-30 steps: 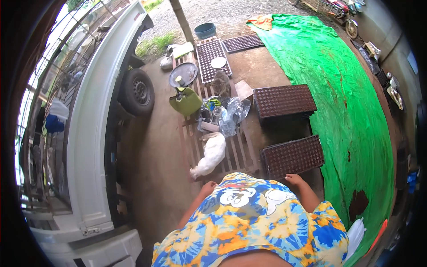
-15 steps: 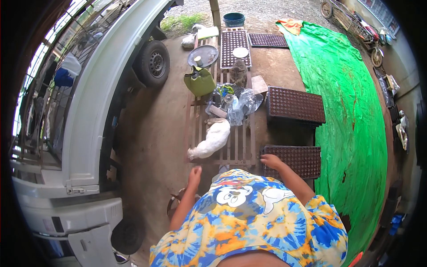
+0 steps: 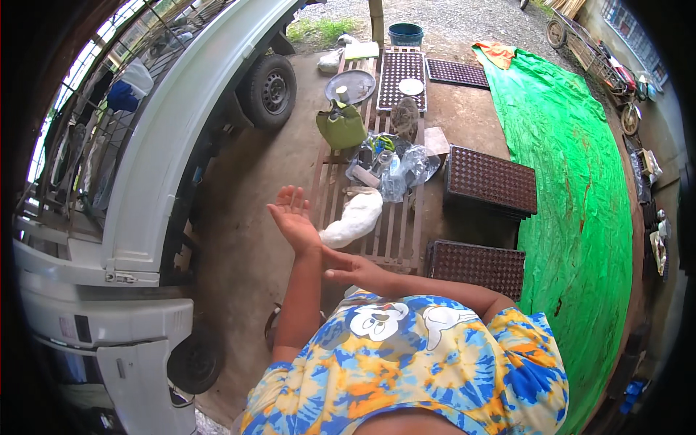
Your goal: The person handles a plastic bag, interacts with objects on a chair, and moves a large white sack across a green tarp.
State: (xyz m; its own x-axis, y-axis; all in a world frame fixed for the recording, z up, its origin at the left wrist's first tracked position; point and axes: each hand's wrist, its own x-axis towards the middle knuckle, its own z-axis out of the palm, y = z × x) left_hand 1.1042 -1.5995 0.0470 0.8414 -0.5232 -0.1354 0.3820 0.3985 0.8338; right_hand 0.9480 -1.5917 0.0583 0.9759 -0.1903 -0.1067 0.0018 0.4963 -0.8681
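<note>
My left hand (image 3: 293, 221) is raised in front of me with the palm up and the fingers spread, holding nothing. Reaching across my body, my right hand (image 3: 353, 270) lays its stretched fingers against the left wrist. Just beyond both hands, a long white form (image 3: 354, 220) lies on a slatted wooden bench (image 3: 397, 235); its kind is not clear. Farther along the bench are clear plastic bags (image 3: 406, 172), a green bag (image 3: 342, 129) and a grey-brown cat (image 3: 404, 118).
Stacked dark seedling trays (image 3: 490, 177) and another tray stack (image 3: 475, 268) stand right of the bench. Beyond them a green tarp (image 3: 573, 188) covers the ground. A white truck (image 3: 163, 145) fills the left. At the bench's far end are a round metal tray (image 3: 350, 86) and a bucket (image 3: 405, 34).
My left hand has risen forward and opened from a closed pose, palm up. My right hand has swung left from beside the near trays onto the left wrist. The view has shifted slightly.
</note>
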